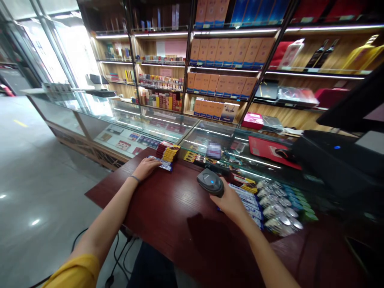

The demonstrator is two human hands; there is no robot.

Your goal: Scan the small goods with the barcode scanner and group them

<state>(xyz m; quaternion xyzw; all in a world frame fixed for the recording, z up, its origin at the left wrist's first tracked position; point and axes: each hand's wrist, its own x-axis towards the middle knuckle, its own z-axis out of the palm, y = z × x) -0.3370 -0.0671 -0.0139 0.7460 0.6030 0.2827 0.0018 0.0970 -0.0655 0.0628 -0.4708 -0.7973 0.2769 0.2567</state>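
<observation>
My left hand (146,168) is at the far left part of the dark red wooden table, its fingers closed over the left end of a blue-and-white packet (165,166). Just behind that packet is a stack of yellow and dark red packets (168,152). A black barcode scanner (210,182) with a lit blue light is gripped in my right hand (231,202), its head pointing left above the table. Right of this hand lie rows of blue-and-white packets (247,202), partly hidden by it, and several clear-wrapped items with silvery tops (279,208).
A glass display counter (144,124) runs behind the table (159,216). On the right stand a black machine (339,160) and a red mat (267,152). Green-topped items (306,206) sit at the right. Shelves of orange boxes (231,52) line the wall. Cables (120,252) hang below.
</observation>
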